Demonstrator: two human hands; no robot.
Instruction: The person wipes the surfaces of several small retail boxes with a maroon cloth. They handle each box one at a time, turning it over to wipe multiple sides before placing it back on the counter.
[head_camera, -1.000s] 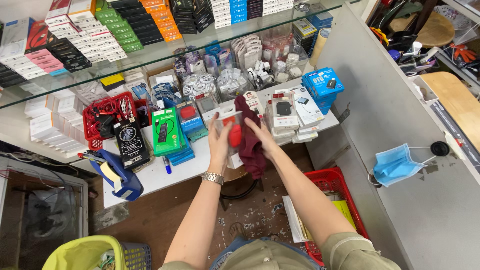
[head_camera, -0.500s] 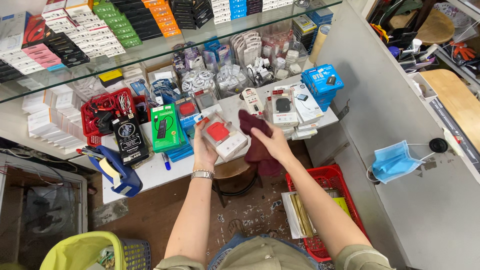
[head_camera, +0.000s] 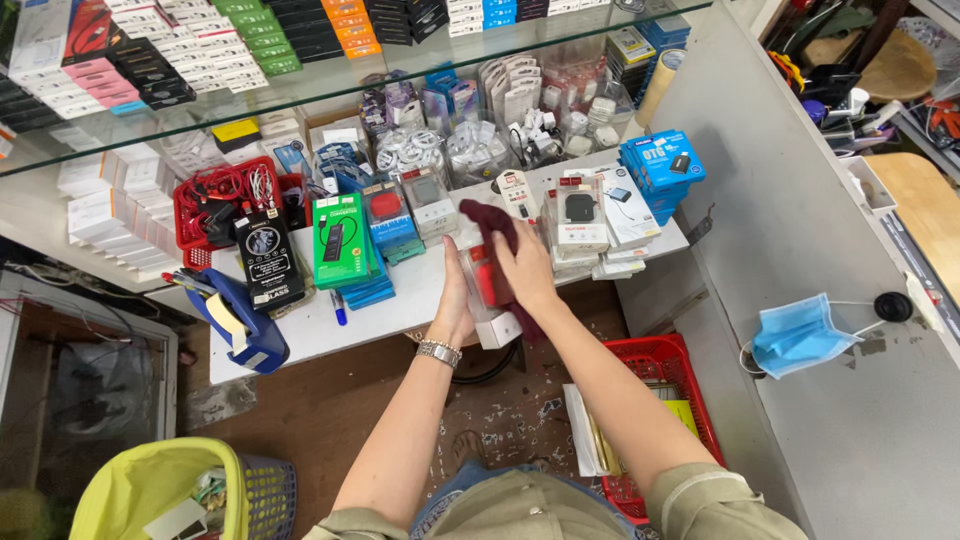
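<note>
My left hand (head_camera: 455, 300) grips a clear-fronted white package with a red item inside (head_camera: 487, 290), held on edge above the front of the white shelf (head_camera: 330, 335). My right hand (head_camera: 524, 270) presses a dark red cloth (head_camera: 492, 222) against the package's face. A metal watch (head_camera: 438, 352) sits on my left wrist. Boxed gadgets (head_camera: 575, 215) lie just right of my hands.
A green box (head_camera: 338, 240), a black package (head_camera: 265, 258) and a red basket of cables (head_camera: 225, 205) sit on the shelf to the left. A blue tape dispenser (head_camera: 240, 325) stands at its front edge. Below are a red crate (head_camera: 675, 365) and a yellow basket (head_camera: 150, 480). A blue face mask (head_camera: 800, 335) lies on the grey counter.
The package has turned from flat, red face up, to standing on edge between my hands. The cloth has shifted over it and both hands have moved slightly toward me.
</note>
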